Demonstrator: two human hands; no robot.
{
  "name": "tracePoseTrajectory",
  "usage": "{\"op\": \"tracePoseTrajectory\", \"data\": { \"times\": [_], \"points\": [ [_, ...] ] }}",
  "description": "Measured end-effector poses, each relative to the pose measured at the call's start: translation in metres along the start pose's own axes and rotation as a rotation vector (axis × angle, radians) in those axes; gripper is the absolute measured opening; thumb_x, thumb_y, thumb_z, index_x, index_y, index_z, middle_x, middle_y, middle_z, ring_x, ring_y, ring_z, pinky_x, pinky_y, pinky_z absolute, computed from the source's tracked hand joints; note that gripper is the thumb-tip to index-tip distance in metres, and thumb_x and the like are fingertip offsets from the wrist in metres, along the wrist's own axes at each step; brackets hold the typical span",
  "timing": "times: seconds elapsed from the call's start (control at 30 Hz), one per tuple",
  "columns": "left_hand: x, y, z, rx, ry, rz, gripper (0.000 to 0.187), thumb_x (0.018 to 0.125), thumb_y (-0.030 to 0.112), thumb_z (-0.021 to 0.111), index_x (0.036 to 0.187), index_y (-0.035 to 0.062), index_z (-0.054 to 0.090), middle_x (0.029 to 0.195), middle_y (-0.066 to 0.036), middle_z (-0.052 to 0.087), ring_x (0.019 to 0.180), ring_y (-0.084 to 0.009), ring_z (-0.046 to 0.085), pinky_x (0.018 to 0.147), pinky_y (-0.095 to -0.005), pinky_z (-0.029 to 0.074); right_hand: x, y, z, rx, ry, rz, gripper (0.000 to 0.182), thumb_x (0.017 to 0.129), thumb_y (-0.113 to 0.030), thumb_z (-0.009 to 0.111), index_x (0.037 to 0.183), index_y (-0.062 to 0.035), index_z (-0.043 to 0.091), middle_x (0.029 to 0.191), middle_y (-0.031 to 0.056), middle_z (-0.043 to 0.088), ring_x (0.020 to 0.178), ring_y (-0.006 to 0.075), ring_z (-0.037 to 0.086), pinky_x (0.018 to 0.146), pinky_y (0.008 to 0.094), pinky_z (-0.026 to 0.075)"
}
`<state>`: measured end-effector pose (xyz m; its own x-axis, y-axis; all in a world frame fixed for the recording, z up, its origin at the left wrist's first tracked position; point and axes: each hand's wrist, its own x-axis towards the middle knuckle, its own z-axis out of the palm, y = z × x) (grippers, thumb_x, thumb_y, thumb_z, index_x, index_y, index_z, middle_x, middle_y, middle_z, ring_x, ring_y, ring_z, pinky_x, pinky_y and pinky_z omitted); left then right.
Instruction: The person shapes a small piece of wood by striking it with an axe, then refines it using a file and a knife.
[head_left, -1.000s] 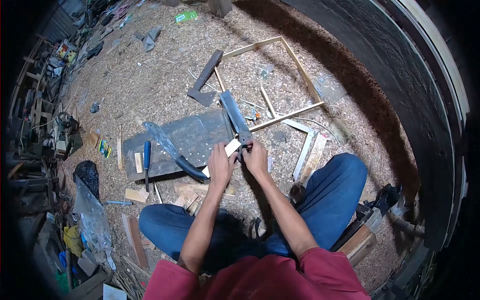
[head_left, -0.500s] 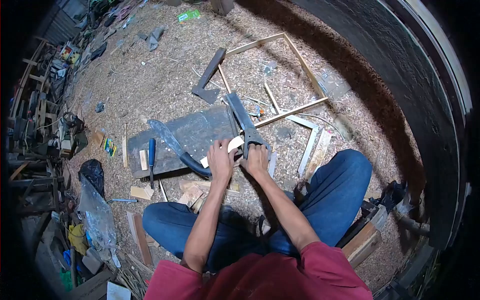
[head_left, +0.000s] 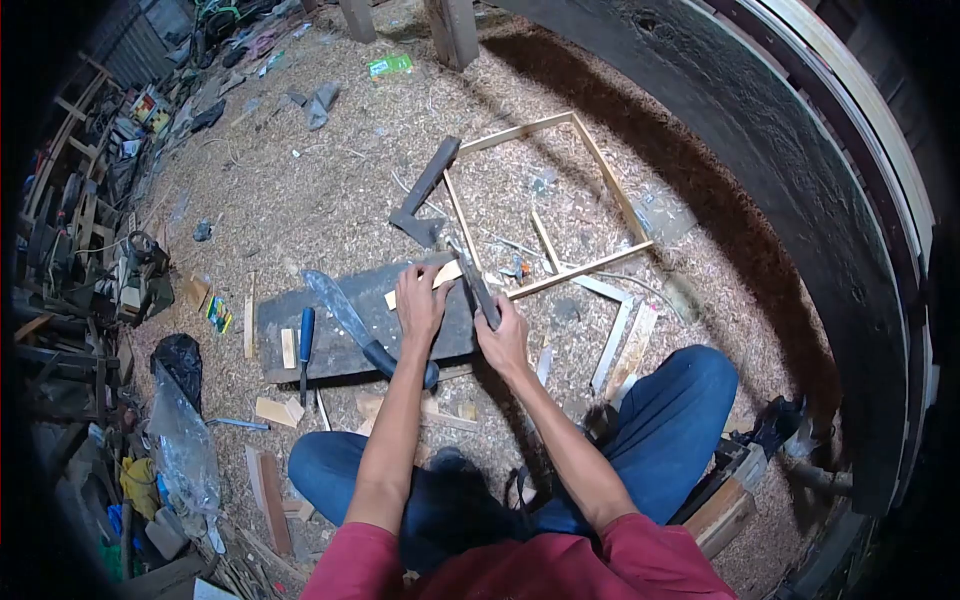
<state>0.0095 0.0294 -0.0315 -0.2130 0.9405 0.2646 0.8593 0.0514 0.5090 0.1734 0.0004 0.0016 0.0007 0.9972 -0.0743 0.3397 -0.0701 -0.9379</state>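
Note:
My left hand (head_left: pixel 421 308) lies over a short pale wood strip (head_left: pixel 448 272), its fingers holding the strip down on the dark plank (head_left: pixel 375 278). My right hand (head_left: pixel 503 338) is wrapped round the handle of a hand saw (head_left: pixel 478 282), whose blade is seen nearly edge-on beside the strip's right end. Whether the teeth touch the wood cannot be made out. Left of my left hand, a machete (head_left: pixel 342 312) with a dark handle rests across the plank. A blue-handled chisel (head_left: pixel 306 335) and a small wood block (head_left: pixel 288 348) lie near the plank's left end.
Beyond the plank lie a hatchet (head_left: pixel 428 195) and a thin wooden frame (head_left: pixel 606 178) on shavings-covered ground. A metal square (head_left: pixel 613 345) is to the right. Offcuts (head_left: pixel 278 410) lie before my knees. Clutter lines the left side; a large dark beam (head_left: pixel 760 140) curves along the right.
The saw has turned from showing its broad side to nearly edge-on, in my right hand. My left hand and the strip have shifted forward on the plank. The view has tilted up slightly.

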Motion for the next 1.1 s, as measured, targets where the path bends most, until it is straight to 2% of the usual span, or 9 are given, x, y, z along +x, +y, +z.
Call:
{"op": "tracePoseTrajectory", "data": {
  "times": [0.13,0.17,0.2,0.33,0.4,0.43,0.67,0.8,1.1],
  "points": [
    [0.018,-0.005,0.0,0.009,0.026,0.041,0.036,0.081,0.021,0.075,0.114,0.0105,0.067,0.107,-0.013,0.059,0.107,-0.0342,0.053,0.093,-0.0436,0.041,0.002,0.003,-0.003,0.029,-0.005,0.023,0.023,0.083,-0.018,0.065,0.096,0.0011,0.059,0.076,0.0216,0.064,0.072,0.0351,0.067,0.067,0.043,0.05],
    [0.02,-0.006,-0.001,-0.024,0.018,0.077,0.034,0.082,0.02,0.073,0.114,0.0099,0.066,0.108,-0.013,0.059,0.107,-0.0336,0.053,0.093,-0.0436,0.041,0.002,0.003,-0.006,-0.003,0.0,0.047,0.022,0.083,-0.016,0.064,0.095,0.0013,0.06,0.073,0.0193,0.064,0.069,0.0303,0.067,0.066,0.0409,0.05],
    [0.023,-0.006,-0.001,-0.058,0.01,0.111,0.032,0.084,0.019,0.07,0.114,0.0092,0.066,0.109,-0.013,0.059,0.107,-0.033,0.053,0.093,-0.0435,0.041,0.003,0.004,-0.007,-0.005,-0.001,0.046,0.022,0.083,-0.016,0.064,0.095,0.0013,0.06,0.073,0.0193,0.064,0.069,0.0303,0.067,0.066,0.0409,0.05],
    [0.033,-0.01,0.011,-0.1,0.081,0.086,0.026,0.088,0.017,0.063,0.112,0.0078,0.065,0.109,-0.013,0.06,0.104,-0.032,0.055,0.093,-0.043,0.041,0.002,0.004,-0.013,0.019,0.006,0.059,0.022,0.08,-0.015,0.062,0.095,0.002,0.063,0.07,0.0157,0.064,0.064,0.0224,0.064,0.064,0.0381,0.049],
    [0.044,-0.012,0.018,-0.094,0.12,-0.059,0.022,0.09,0.018,0.06,0.109,0.008,0.066,0.103,-0.013,0.062,0.105,-0.0315,0.056,0.093,-0.0428,0.041,0.001,-0.001,-0.016,0.011,-0.017,0.084,0.022,0.08,-0.015,0.062,0.094,0.0022,0.064,0.069,0.0145,0.062,0.062,0.0178,0.06,0.063,0.0362,0.048],
    [0.05,-0.012,0.021,-0.042,0.193,-0.031,0.019,0.091,0.017,0.058,0.106,0.0076,0.066,0.097,-0.012,0.063,0.099,-0.0312,0.058,0.092,-0.0428,0.042,-0.001,-0.002,-0.016,-0.006,-0.018,0.094,0.02,0.08,-0.014,0.062,0.092,0.0021,0.063,0.066,0.0132,0.059,0.06,0.0159,0.055,0.061,0.0355,0.047],
    [0.062,-0.008,0.047,0.085,0.123,-0.157,0.014,0.088,0.016,0.055,0.093,0.0099,0.067,0.09,-0.009,0.066,0.093,-0.0292,0.059,0.087,-0.0421,0.043,0.0,0.006,-0.015,-0.009,-0.045,0.106,0.016,0.079,-0.013,0.062,0.081,0.0019,0.055,0.062,0.0147,0.053,0.058,0.0188,0.052,0.058,0.0373,0.044],
    [0.057,-0.015,0.048,0.083,0.161,-0.115,0.014,0.084,0.018,0.055,0.088,0.0111,0.067,0.086,-0.008,0.067,0.089,-0.0281,0.061,0.084,-0.0416,0.043,-0.001,0.011,-0.012,0.025,-0.022,0.051,0.016,0.079,-0.013,0.062,0.08,0.0011,0.054,0.06,0.0142,0.051,0.055,0.0195,0.05,0.057,0.0374,0.043],
    [0.065,-0.014,0.054,0.219,0.069,-0.172,0.019,0.084,0.02,0.053,0.082,0.0071,0.066,0.086,-0.012,0.066,0.087,-0.0295,0.061,0.084,-0.0426,0.042,-0.024,0.017,-0.024,-0.042,-0.075,0.099,0.015,0.081,-0.012,0.062,0.078,0.0006,0.054,0.059,0.0127,0.05,0.055,0.015,0.049,0.053,0.0358,0.041]
  ]
}}
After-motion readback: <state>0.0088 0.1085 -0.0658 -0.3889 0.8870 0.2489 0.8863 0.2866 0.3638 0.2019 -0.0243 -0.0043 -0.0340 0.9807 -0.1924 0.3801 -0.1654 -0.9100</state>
